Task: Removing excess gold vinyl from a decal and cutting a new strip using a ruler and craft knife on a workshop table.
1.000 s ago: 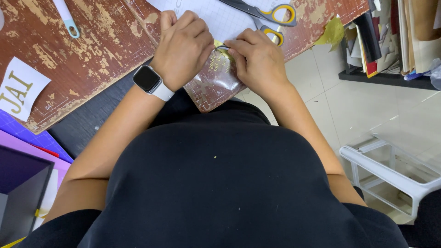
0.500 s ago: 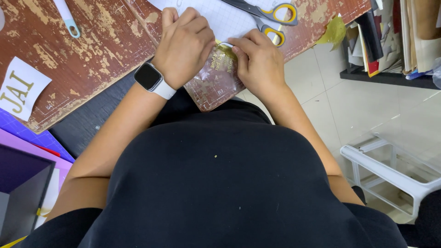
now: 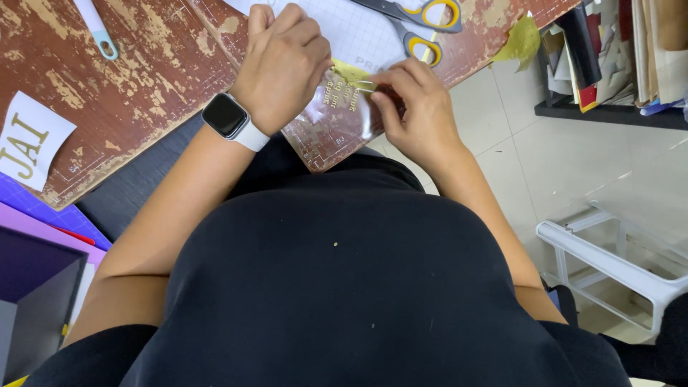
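I see left hand (image 3: 287, 64) fisted, pressing clear sheet (image 3: 344, 118) onto worn mat (image 3: 143, 79). Right hand (image 3: 419, 107) pinches gold strip (image 3: 356, 77), partly peeled; lettering remains stuck. Scissors (image 3: 419, 18) far.

One view only, from a camera worn on the person's head. It looks steeply down along the body, so the black-clad torso fills the lower middle of the frame, close to the lens. The forearms run up from there to the left hand (image 3: 283, 64) and right hand (image 3: 419, 107) near the top centre. The worn table (image 3: 129, 79) crosses the upper left, tilted in the frame. The tiled floor (image 3: 573, 165) lies farther off at the right.
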